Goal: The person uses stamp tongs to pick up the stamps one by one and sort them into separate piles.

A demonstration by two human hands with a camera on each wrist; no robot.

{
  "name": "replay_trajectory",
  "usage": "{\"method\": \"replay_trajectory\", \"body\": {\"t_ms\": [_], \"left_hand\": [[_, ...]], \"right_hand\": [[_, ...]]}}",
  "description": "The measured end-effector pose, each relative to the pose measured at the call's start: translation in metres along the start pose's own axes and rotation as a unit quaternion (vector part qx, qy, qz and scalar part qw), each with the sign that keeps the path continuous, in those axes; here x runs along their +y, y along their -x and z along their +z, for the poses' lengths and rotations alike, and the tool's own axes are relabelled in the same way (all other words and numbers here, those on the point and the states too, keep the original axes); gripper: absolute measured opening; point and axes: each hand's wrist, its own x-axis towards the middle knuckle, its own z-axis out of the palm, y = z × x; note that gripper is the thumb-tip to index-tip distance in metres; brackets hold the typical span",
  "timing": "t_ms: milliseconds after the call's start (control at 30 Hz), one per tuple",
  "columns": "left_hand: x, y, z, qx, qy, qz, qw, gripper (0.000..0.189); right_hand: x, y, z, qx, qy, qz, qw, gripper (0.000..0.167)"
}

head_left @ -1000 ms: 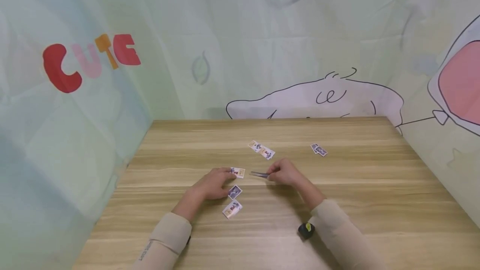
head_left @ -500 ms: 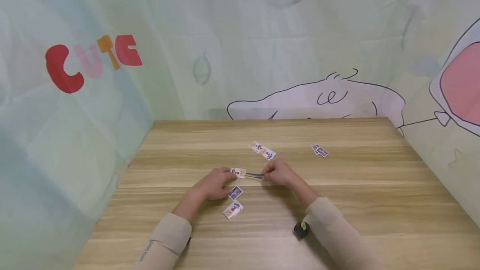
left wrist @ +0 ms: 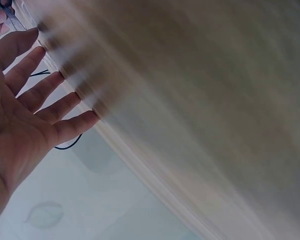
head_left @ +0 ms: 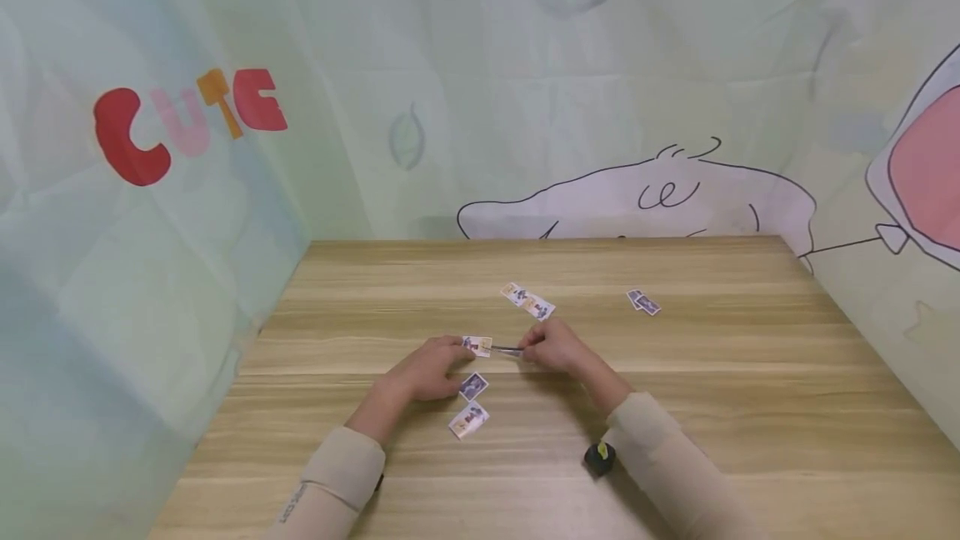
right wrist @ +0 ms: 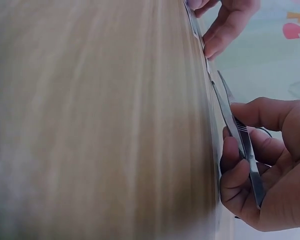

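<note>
In the head view my left hand [head_left: 429, 369] rests on the table, its fingertips on the left end of a small printed card [head_left: 478, 343]. The left wrist view has these fingers spread and fairly straight, tips against the tabletop. My right hand [head_left: 558, 347] pinches metal tweezers [right wrist: 256, 185] between thumb and fingers. Their two tips stand slightly apart in the right wrist view and reach the card's right end in the head view. Beside the left thumb lies a dark-patterned card [head_left: 473, 387]. Another printed card [head_left: 468, 421] is just below it.
Farther back, two printed cards [head_left: 528, 302] lie end to end in a slanted row. Two dark cards [head_left: 643, 302] overlap at the right. A small black object with a yellow-green part [head_left: 600, 457] is by the right sleeve. Printed fabric hangs behind the wooden table [head_left: 360, 273].
My right hand has moved left, bringing the tweezers from beside the card to its right end. Their tips have drawn closer together. The left hand stays on the card.
</note>
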Motion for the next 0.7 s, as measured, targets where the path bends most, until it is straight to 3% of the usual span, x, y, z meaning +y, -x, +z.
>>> {"method": "replay_trajectory", "body": {"t_ms": [467, 700], "left_hand": [[0.0002, -0.0020, 0.0000, -0.005, 0.002, -0.010, 0.9999, 0.044], [0.0062, 0.0032, -0.0055, -0.010, 0.024, -0.034, 0.9991, 0.049]], "right_hand": [[-0.0028, -0.0004, 0.0005, 0.012, 0.005, -0.011, 0.9999, 0.008], [-0.0043, 0.0061, -0.0013, 0.029, -0.004, -0.017, 0.9994, 0.010]]}}
